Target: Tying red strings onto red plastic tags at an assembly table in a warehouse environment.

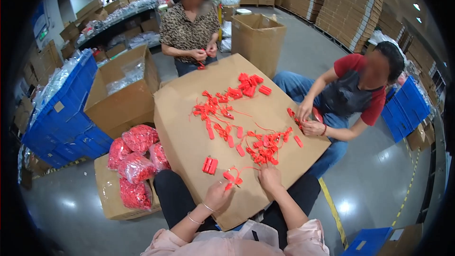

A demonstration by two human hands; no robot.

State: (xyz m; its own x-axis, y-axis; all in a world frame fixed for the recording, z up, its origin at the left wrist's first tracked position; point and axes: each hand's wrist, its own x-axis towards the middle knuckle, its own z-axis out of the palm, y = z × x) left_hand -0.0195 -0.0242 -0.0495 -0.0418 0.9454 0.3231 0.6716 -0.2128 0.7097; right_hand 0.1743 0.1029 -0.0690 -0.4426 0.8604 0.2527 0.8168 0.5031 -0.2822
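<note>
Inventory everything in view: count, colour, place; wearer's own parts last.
Cardboard tabletop: one, brown, centre
Red corded pieces: many, red, on tabletop
Filled bags: five, red contents, on low brown carton, left
Open carton: one, brown, left rear
Tall carton: one, brown, beyond tabletop
Crates: several, blue, both sides
Cardboard stacks: several, brown, rear right
Co-workers: three, patterned, red-grey, black tops, opposite, right, background
Sleeves: two, pink, lower edge
Legs: two, black trousers, flanking near corner
Left hand: one, bare, holding red corded piece
Right hand: one, bare, at nearest pile
</note>
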